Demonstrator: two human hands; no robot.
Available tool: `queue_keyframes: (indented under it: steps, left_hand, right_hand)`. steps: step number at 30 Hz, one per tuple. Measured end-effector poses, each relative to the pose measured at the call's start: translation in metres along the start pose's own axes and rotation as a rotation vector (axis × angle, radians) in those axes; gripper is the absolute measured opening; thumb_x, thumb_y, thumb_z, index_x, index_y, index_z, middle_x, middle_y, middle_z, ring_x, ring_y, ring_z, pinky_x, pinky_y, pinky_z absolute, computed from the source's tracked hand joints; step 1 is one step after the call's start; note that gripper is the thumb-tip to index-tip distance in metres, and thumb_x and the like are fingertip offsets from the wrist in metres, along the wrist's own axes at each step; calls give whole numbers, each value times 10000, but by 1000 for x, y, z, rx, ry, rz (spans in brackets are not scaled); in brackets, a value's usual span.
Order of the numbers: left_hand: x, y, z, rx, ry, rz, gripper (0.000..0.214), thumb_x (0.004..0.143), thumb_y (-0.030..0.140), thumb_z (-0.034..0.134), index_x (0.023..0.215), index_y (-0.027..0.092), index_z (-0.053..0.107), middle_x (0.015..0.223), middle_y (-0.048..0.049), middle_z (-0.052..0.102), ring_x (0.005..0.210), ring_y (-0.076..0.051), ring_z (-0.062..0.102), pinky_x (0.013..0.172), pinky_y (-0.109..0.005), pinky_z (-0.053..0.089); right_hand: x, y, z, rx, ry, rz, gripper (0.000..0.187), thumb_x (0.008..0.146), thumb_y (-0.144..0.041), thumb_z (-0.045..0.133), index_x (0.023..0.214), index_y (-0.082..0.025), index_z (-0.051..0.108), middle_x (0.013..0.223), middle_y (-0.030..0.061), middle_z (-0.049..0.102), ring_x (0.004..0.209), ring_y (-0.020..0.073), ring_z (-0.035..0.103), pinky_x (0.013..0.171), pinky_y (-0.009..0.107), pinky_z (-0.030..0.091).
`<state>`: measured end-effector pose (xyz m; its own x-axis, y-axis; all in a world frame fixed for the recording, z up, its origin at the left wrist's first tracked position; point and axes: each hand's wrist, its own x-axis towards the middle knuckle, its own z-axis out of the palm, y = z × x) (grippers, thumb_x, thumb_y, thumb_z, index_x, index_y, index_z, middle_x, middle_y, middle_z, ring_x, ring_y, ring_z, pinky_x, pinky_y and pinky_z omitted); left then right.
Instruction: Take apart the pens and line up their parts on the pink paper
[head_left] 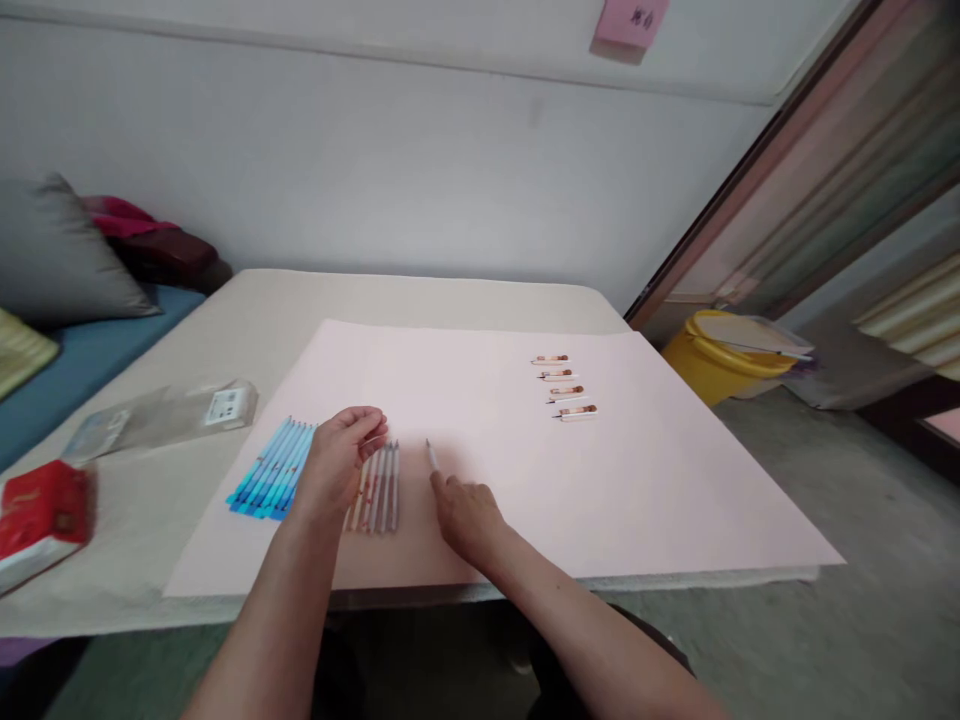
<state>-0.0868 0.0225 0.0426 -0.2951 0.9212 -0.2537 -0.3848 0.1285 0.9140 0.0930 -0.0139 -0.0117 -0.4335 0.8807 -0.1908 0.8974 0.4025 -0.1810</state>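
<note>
A row of blue pens (270, 468) lies on a pale pink sheet (525, 470), and beside it a row of beige and grey pens (377, 487). My left hand (341, 460) rests curled over the pens between the two rows, fingers bent; I cannot make out what it grips. My right hand (465, 515) pinches a single pen (432, 457) whose tip points away from me. Several small pen caps (568, 390) lie in a column on the far right part of the sheet.
A clear plastic packet (161, 415) and a red pack (41, 510) lie on the table's left side. Cushions (56, 250) sit on a blue seat at far left. A yellow bucket (720, 355) stands on the floor beyond the table's right corner.
</note>
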Motion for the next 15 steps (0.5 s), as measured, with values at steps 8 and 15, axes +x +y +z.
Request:
queue_keyframes:
  steps: [8, 15]
  left_hand:
    - [-11, -19, 15, -104, 0, -190, 220, 658, 194, 717, 845, 130, 621, 835, -75, 657, 768, -144, 630, 684, -259, 499]
    - [-19, -20, 27, -230, -206, -353, 162, 753, 203, 635, 891, 120, 639, 947, -131, 671, 896, -202, 634, 794, -334, 499]
  right_hand:
    - [11, 29, -32, 1266, 104, 39, 352, 709, -147, 515, 1056, -192, 475, 627, -62, 516, 511, 106, 495, 511, 237, 408]
    - [-7, 29, -47, 1659, -138, -63, 292, 668, -143, 583, 959, -162, 572, 601, -45, 522, 503, 94, 465, 515, 239, 364]
